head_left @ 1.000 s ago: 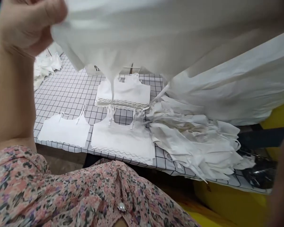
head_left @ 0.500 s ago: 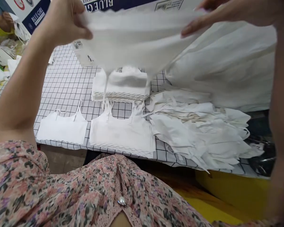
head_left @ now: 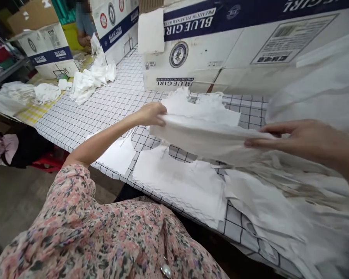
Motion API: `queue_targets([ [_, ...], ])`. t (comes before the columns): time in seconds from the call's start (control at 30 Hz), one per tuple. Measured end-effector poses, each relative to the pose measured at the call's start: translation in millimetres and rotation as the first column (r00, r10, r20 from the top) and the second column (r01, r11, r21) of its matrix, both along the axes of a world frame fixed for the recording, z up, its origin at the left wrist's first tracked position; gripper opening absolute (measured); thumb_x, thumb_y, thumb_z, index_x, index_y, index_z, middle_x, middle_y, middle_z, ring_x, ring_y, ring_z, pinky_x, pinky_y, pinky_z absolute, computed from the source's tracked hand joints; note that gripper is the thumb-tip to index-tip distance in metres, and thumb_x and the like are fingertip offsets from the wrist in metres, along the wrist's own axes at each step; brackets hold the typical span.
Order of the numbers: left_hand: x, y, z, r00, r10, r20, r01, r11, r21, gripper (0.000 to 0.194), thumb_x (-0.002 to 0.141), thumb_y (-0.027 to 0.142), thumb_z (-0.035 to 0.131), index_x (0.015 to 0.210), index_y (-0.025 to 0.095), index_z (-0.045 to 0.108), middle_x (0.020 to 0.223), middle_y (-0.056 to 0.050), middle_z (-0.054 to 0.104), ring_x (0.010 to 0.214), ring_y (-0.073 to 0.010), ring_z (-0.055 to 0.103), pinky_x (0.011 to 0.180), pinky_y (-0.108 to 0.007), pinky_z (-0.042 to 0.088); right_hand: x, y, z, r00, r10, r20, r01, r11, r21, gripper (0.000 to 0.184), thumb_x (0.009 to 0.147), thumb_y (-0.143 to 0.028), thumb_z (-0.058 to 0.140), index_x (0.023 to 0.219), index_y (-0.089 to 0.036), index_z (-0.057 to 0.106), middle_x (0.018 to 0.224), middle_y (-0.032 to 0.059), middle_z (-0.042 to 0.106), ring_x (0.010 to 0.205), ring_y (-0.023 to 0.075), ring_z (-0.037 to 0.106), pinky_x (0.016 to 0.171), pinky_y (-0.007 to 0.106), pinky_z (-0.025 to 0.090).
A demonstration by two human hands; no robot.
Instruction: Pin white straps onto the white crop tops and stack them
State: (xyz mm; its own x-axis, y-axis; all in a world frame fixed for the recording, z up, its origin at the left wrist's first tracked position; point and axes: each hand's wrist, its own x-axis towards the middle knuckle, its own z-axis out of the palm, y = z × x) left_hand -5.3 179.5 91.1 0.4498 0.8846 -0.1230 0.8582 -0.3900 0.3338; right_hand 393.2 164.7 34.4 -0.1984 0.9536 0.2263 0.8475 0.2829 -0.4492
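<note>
A white camisole top is stretched sideways between my two hands, its edge pinched at both ends and its body blurred by motion. My left hand grips the left end with thumb and fingers. At the right end, my right hand pinches the cloth between thumb and fingers. Below it, near the table edge, lies a neat stack of white camisoles. Behind it rests another stack of white tops, partly hidden by the held one. A single flat white camisole lies to the left, partly behind my left forearm.
A loose heap of white garments spreads at the right. Large cartons stand along the back of the checked table. Crumpled white cloth lies at the far left, where another person sits. A translucent plastic bag bulges at the right.
Both hands have come down from high in front, lowering the stretched camisole toward the stacks. My view has turned left and up, showing more cartons and the table's far left.
</note>
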Motion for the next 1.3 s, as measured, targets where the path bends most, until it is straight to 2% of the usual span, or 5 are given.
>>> queue_targets([
  [0.1, -10.7, -10.7, -14.0, 0.993, -0.008, 0.114, 0.003, 0.999, 0.045, 0.030, 0.079, 0.028, 0.081, 0.105, 0.015, 0.074, 0.112, -0.008, 0.072, 0.105, -0.0248, 0.067, 0.094, -0.038, 0.052, -2.6, -38.0, -2.8, 0.998, -0.041, -0.050, 0.033, 0.987, -0.156, 0.069, 0.053, -0.090, 0.085, 0.063, -0.023, 0.072, 0.064, 0.0056, 0.066, 0.057, 0.0168, 0.056, 0.056, 0.037, 0.041],
  [0.33, -45.5, -65.7, -72.3, 0.975, -0.166, 0.146, 0.142, 0.976, 0.162, 0.020, 0.087, 0.035, 0.080, 0.094, 0.020, 0.068, 0.100, -0.006, 0.072, 0.110, -0.0289, 0.061, 0.106, -0.050, 0.047, -32.4, -138.6, -33.9, 0.979, 0.100, -0.175, -0.075, 0.987, 0.141, 0.007, 0.081, -0.028, 0.077, 0.085, -0.022, 0.075, 0.086, 0.0067, 0.077, 0.082, 0.0213, 0.068, 0.076, 0.037, 0.054],
  [0.7, -67.5, -159.5, -143.1, 0.947, -0.310, 0.083, 0.254, 0.882, 0.397, 0.008, 0.097, 0.020, 0.067, 0.096, 0.027, 0.072, 0.091, -0.002, 0.075, 0.111, -0.0280, 0.066, 0.099, -0.047, 0.037, -35.4, -233.1, -112.6, 0.990, 0.079, 0.117, -0.112, 0.947, 0.302, 0.013, 0.098, -0.020, 0.065, 0.095, -0.025, 0.076, 0.096, 0.0033, 0.078, 0.098, 0.0261, 0.066, 0.108, 0.061, 0.041],
  [1.07, -81.9, -178.9, -155.7, 0.962, -0.272, 0.029, 0.232, 0.868, 0.438, 0.022, 0.096, 0.022, 0.062, 0.102, 0.036, 0.077, 0.090, -0.004, 0.075, 0.100, -0.0259, 0.068, 0.099, -0.053, 0.043, -45.0, -276.7, -139.8, 0.993, 0.010, 0.116, -0.030, 0.985, 0.168, 0.022, 0.096, -0.021, 0.059, 0.098, -0.027, 0.081, 0.093, 0.0057, 0.076, 0.101, 0.0277, 0.068, 0.120, 0.074, 0.037],
  [1.3, -58.5, -188.1, -105.9, 0.944, -0.243, 0.224, 0.225, 0.969, 0.103, 0.042, 0.099, 0.017, 0.055, 0.130, 0.039, 0.073, 0.132, -0.007, 0.074, 0.128, -0.0289, 0.066, 0.110, -0.056, 0.048, -78.4, -280.1, -107.3, 0.991, 0.096, 0.094, -0.099, 0.995, 0.029, 0.054, 0.103, -0.050, 0.050, 0.145, -0.021, 0.068, 0.143, 0.0149, 0.071, 0.135, 0.0362, 0.065, 0.131, 0.074, 0.023],
])
